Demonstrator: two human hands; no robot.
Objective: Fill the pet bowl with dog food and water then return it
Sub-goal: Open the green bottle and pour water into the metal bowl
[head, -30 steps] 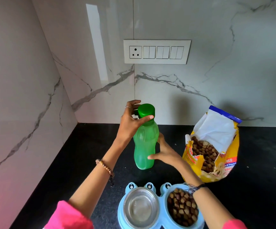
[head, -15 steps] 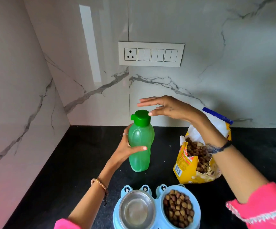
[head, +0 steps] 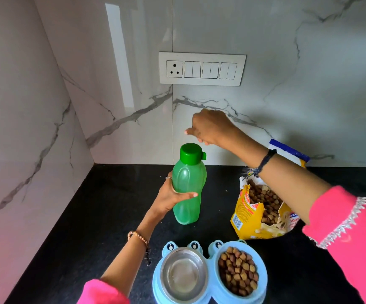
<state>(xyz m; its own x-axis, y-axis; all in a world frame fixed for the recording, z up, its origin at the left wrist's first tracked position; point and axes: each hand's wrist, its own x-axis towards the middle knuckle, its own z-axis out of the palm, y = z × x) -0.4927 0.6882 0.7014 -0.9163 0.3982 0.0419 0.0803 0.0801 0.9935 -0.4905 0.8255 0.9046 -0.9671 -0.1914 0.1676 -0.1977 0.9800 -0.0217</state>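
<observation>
Black counter: left hand now gripping bottle mid-body, right hand has lifted above the closed cap, fingers loosely curled, holding nothing; pet bowl has kibble, water side dry, so uncapping's next

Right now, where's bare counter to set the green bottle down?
Bare counter runs from the green bottle to the left wall. It's crowded on the right, between the food bag and pet bowl.
</observation>
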